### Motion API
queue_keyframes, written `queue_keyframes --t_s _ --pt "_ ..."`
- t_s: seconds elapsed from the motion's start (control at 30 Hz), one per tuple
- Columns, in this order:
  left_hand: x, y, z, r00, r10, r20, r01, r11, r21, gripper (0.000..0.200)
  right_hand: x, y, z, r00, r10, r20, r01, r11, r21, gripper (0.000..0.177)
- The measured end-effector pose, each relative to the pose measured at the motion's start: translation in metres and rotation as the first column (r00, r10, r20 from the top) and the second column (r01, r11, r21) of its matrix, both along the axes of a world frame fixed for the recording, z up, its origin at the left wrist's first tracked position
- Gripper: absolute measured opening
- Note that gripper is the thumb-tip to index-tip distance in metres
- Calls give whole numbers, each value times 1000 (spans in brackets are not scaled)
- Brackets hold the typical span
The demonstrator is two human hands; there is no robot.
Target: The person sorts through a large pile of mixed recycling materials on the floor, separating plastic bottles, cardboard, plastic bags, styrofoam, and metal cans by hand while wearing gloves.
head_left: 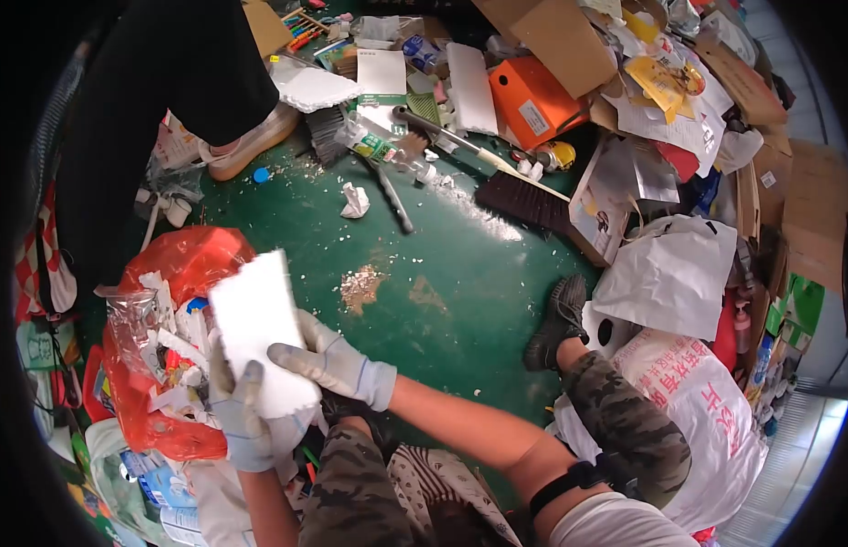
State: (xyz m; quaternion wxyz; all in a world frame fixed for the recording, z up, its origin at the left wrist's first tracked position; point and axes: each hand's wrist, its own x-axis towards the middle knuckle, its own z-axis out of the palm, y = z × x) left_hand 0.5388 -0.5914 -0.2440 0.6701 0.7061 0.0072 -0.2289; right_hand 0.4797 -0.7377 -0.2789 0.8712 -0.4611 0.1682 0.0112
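Between both gloved hands is a white foam board (260,328) with a ragged lower edge, held tilted above my lap. My left hand (242,415) grips its lower left side, thumb on the front face. From the right, my right hand (337,360) clasps the edge, thumb across the front and the other fingers behind. Just left of the board stands a red plastic bag (137,401), its mouth wide and filled with paper scraps, clear plastic and small coloured waste.
A clear bottle with a green label (378,146), a dark-bristled brush (524,202) and crumpled tissue (355,201) lie on the green floor (424,337). An orange box (533,102) sits among cardboard at the back. White sacks (679,383) are at right; another person's shoe (251,146) is upper left.
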Motion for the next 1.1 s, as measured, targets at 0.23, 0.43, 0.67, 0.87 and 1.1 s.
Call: queue_keyframes --t_s 0.23,0.43,0.67,0.87,1.1 --pt "64 105 8 636 -136 760 -613 510 604 58 -55 -281 -80 829 -543 -136 -233 -114 -966 71" --pt "-21 22 -3 754 -125 645 -314 793 521 57 -66 -376 -102 598 -601 -531 -750 -187 -634 57" --pt "-48 -9 0 955 -249 -160 281 933 226 63 -124 -334 -56 838 -543 -55 -351 -458 -816 38" --pt "-54 -58 -41 477 -715 -511 317 682 -659 87 -150 -228 19 984 -70 165 84 -633 -770 31" --pt "-78 -91 -10 133 -910 -392 590 390 -706 86 -153 -129 0 829 -293 476 275 -528 -804 42"
